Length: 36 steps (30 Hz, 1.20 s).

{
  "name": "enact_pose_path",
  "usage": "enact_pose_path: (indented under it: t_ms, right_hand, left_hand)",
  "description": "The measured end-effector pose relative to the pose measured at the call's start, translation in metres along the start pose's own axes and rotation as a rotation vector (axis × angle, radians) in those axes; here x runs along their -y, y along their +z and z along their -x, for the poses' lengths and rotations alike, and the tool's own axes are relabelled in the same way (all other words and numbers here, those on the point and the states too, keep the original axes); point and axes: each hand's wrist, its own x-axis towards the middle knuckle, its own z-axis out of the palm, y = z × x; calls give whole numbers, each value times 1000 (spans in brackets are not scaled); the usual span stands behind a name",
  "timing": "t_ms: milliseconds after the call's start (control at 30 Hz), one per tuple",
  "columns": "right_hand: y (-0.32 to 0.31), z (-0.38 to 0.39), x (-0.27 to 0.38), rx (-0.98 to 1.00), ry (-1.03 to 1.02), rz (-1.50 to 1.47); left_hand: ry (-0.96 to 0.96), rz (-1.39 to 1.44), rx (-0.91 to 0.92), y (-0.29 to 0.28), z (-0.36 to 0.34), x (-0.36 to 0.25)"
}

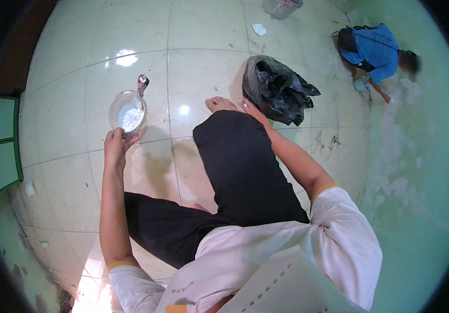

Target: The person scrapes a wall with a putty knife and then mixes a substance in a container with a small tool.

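My left hand [120, 140] grips the near rim of a clear round bowl [113, 110], fingers closed on it. White powder [131, 119] lies inside, and a putty knife or scoop with a dark, shiny handle [142, 83] leans out over the far edge. Beyond my bent right knee, my right hand [256, 111] is closed at the near left side of a crumpled black plastic bag [275, 89]. Some of its fingers are hidden by the bag, whose contents I cannot make out. My bare foot [221, 104] is just left of that hand.
Pale glossy tiles [203, 68] cover the floor. At the right, a person in a blue shirt [376, 49] crouches by the patchy green wall [417, 151], next to a small container [361, 84]. A bucket [283, 7] and a white scrap [259, 29] are farther off. Left stands a green-framed cabinet [1, 143].
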Motion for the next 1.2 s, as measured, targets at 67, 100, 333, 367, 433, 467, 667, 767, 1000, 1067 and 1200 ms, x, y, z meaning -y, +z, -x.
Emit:
enact_pose_path:
  t_ms: [67, 100, 333, 367, 433, 467, 667, 767, 1000, 1067, 1200]
  right_hand:
    - [-11, -53, -4, 153, -196, 736]
    - [-7, -68, -15, 152, -223, 822]
    - [24, -104, -51, 540, 339, -131]
    - [27, -100, -44, 563, 325, -122]
    - [30, -91, -40, 589, 325, -84]
    - [29, -88, -42, 577, 326, -36]
    - [35, -64, -80, 447, 386, 522]
    - [50, -53, -111, 380, 417, 817]
    - [-10, -94, -48, 725, 248, 601]
    - [-67, -135, -21, 588, 272, -45]
    - [-147, -265, -88, -248, 388, 123]
  left_hand:
    - [-6, 13, -55, -2, 0, 9]
    - [-4, 14, -71, -1, -1, 10]
    - [-28, -38, -98, 9, -12, -2]
    - [-36, -58, -100, 9, -15, -3]
    - [-46, -59, -94, 11, -21, -1]
    - [-52, -45, -94, 11, -21, 1]
    - [-51, 5, -57, 3, -33, 11]
    - [-69, 16, -42, -3, -53, 27]
    - [-76, 105, -125, -8, -71, 46]
    - [-84, 83, -134, -9, -74, 50]
    - [-83, 75, -167, -6, -73, 43]
